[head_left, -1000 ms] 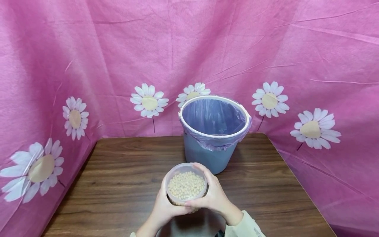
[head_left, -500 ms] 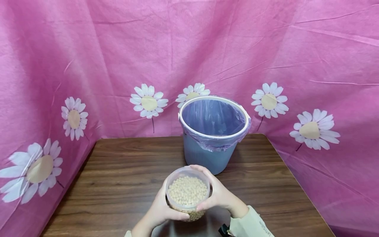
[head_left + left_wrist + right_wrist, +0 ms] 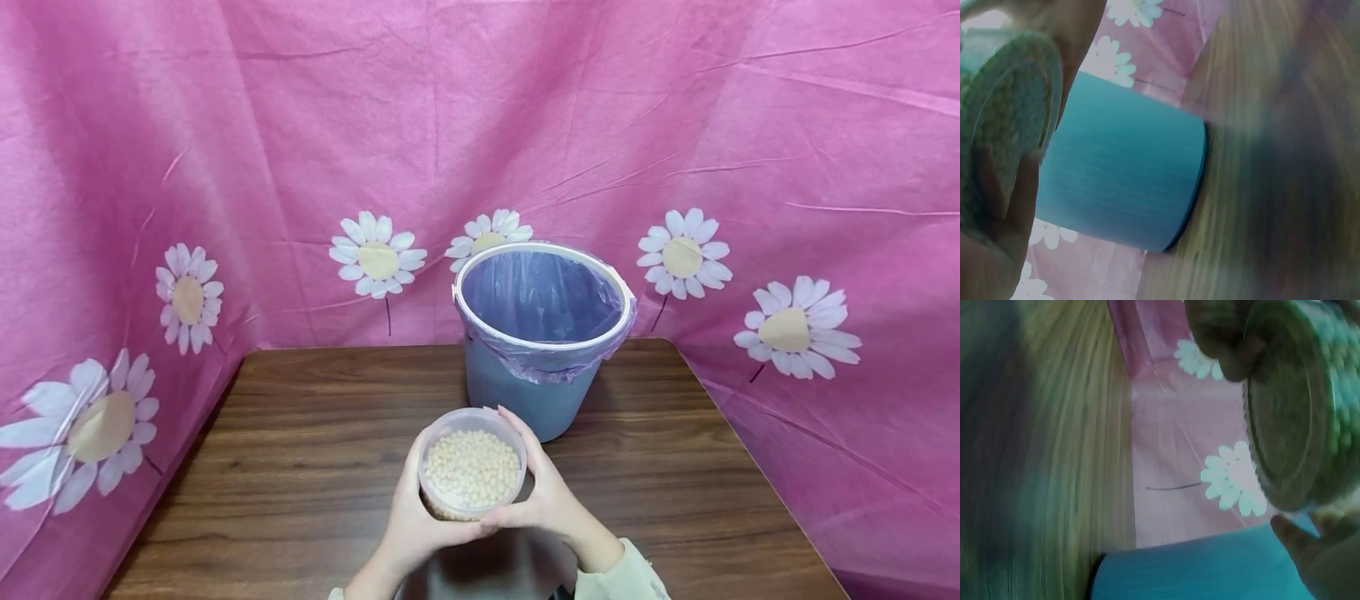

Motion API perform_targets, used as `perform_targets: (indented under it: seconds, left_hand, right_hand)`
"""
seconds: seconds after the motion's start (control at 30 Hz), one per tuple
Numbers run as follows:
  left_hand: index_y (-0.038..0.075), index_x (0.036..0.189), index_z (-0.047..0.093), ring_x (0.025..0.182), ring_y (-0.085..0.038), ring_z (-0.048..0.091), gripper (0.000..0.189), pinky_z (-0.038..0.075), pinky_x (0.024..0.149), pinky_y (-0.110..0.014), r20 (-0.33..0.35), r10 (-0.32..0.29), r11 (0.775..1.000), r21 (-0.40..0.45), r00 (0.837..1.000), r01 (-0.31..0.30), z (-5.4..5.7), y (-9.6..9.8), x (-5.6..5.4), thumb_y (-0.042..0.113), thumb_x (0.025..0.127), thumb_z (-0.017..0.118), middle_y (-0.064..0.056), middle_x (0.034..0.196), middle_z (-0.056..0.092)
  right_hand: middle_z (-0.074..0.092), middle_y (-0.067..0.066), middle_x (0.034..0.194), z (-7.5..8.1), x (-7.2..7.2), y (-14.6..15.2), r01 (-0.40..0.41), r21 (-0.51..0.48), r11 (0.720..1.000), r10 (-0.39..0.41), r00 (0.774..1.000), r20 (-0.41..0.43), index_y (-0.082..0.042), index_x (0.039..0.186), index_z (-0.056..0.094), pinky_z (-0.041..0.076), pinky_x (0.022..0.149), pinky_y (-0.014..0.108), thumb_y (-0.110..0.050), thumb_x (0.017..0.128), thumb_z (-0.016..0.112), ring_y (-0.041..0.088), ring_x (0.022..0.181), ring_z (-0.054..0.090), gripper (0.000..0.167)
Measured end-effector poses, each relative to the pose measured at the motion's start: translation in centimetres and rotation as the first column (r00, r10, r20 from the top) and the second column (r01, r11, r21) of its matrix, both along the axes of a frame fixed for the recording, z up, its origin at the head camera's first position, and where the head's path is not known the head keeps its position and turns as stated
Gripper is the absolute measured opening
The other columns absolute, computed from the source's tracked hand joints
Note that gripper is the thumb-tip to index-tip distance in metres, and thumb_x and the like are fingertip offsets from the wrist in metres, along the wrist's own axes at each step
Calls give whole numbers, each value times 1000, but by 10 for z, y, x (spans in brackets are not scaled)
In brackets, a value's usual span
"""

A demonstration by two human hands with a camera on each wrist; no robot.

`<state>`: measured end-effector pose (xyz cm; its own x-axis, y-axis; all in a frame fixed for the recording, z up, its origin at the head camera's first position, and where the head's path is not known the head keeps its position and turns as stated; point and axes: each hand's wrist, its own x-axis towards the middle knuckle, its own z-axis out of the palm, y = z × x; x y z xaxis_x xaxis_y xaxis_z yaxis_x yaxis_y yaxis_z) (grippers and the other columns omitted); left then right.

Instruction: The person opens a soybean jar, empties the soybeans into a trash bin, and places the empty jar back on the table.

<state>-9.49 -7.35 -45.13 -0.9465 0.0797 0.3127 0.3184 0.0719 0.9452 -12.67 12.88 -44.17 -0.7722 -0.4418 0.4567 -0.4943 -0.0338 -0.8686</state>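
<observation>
A round clear plastic tub (image 3: 454, 506) full of pale soybean-like beans (image 3: 474, 469) is held up over the near part of the table. My left hand (image 3: 411, 518) grips its left side, thumb across the front. From the right, my right hand (image 3: 551, 504) curls round the tub, its thumb meeting the left thumb at the front. Both wrist views show the tub's underside, raised off the wood, with fingertips (image 3: 1022, 187) against the base in the left one. Just behind the tub stands a blue-grey bucket (image 3: 517, 400) lined with a thin purple bag (image 3: 540, 367).
The wooden table (image 3: 315, 433) has its far edge just behind the bucket. A pink cloth (image 3: 300, 125) printed with white daisies hangs round the back and both sides. The bucket's white rim (image 3: 537, 344) stands higher than the table, its mouth facing up.
Half a second ago the tub dipped lower and slightly right with the thumbs apart; now it is back up and tilted, thumbs together. The bucket has not moved.
</observation>
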Motion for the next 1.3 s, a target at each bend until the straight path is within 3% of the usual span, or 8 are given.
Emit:
perform_targets:
  seconds: [0.2,0.3,0.5,0.67,0.8,1.03,1.3]
  left_hand:
    - [23,150,37,128,-14,49,120,37,107,-22,-5,136,991,9,991,-136,-4,10,3,17,48,98,-3,145,50]
    - [24,150,37,128,-12,49,119,37,107,-21,4,154,988,-9,988,-154,-4,11,4,17,47,98,-3,145,51]
    - [25,150,37,128,-12,50,119,38,107,-25,-13,136,989,-61,991,-136,-2,7,2,18,49,99,-2,145,51]
    - [26,149,37,126,-14,50,119,39,106,-25,40,74,997,-11,996,-73,1,5,1,15,49,98,-2,144,51]
    - [26,150,35,123,-13,51,120,39,105,-24,100,-12,1000,28,995,9,4,0,3,10,48,98,-4,143,51]
    - [23,151,34,122,-17,54,119,43,104,-26,56,-174,984,56,983,171,5,-11,0,4,51,94,-11,141,51]
    - [22,152,33,123,-14,53,118,41,105,-24,40,-212,977,31,976,211,7,-13,-3,5,53,94,-12,143,51]
  right_hand:
    - [40,13,156,-3,9,-12,153,26,988,-155,985,77,-15,155,24,31,110,19,-21,63,93,10,137,41,115]
    - [46,13,150,-3,10,-13,187,46,981,-190,979,71,-13,153,28,34,108,21,-17,62,93,13,133,46,112]
    - [55,15,141,1,7,-10,241,91,966,-239,971,-30,-5,148,36,39,107,25,-14,56,93,19,125,54,108]
    - [55,17,140,3,2,-4,195,95,976,-189,979,-70,-4,147,37,39,107,24,-16,57,94,20,126,54,108]
    - [53,20,140,4,-2,3,94,87,992,-89,994,-62,-4,148,36,38,108,24,-11,58,93,19,127,53,107]
    - [53,20,140,8,-9,13,-80,50,996,80,997,-4,-5,150,33,37,110,24,-5,59,88,15,129,51,106]
    - [51,15,145,0,-9,13,-125,-54,991,124,992,-25,1,150,32,37,110,26,-36,75,85,15,132,49,99]
